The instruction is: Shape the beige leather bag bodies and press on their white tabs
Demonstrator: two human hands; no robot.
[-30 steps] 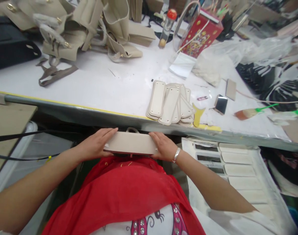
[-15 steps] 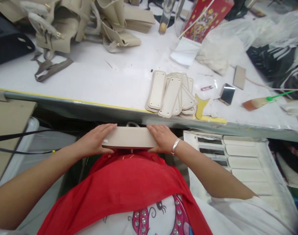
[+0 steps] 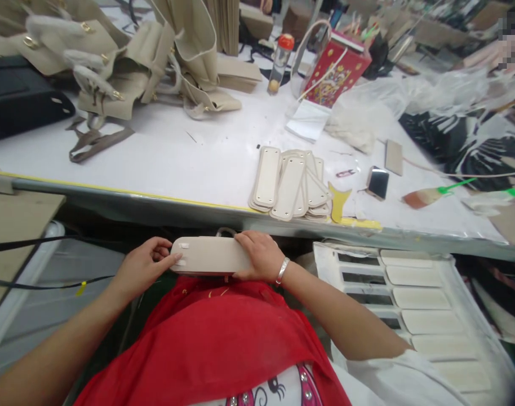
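Observation:
A long beige panel (image 3: 211,255) with rounded left corners lies level in front of my red apron (image 3: 215,327). Two small white tabs or strips show at its left end. My right hand (image 3: 260,256) grips the right end, fingers over the far edge and thumb along the near one. At the other end, my left hand (image 3: 150,260) has its thumb touching the panel beside the white tabs, while its fingers curl loosely away from it. On the table beyond, a pile of beige panels with small holes at their ends (image 3: 293,183) sits near the edge.
A white slatted rack (image 3: 342,254) with beige pieces stands at right. Beige bags (image 3: 151,62) crowd the table's left. Farther right are a yellow tool (image 3: 338,203), a phone (image 3: 377,182), a brush (image 3: 422,196), a red bag (image 3: 333,70) and a bottle (image 3: 280,65). A grey bin (image 3: 80,287) is at left.
My left hand has shifted from gripping the panel's left end to touching it with the thumb, fingers curled. My right hand keeps its hold. The panel's broad face shows more, and the view has tilted up.

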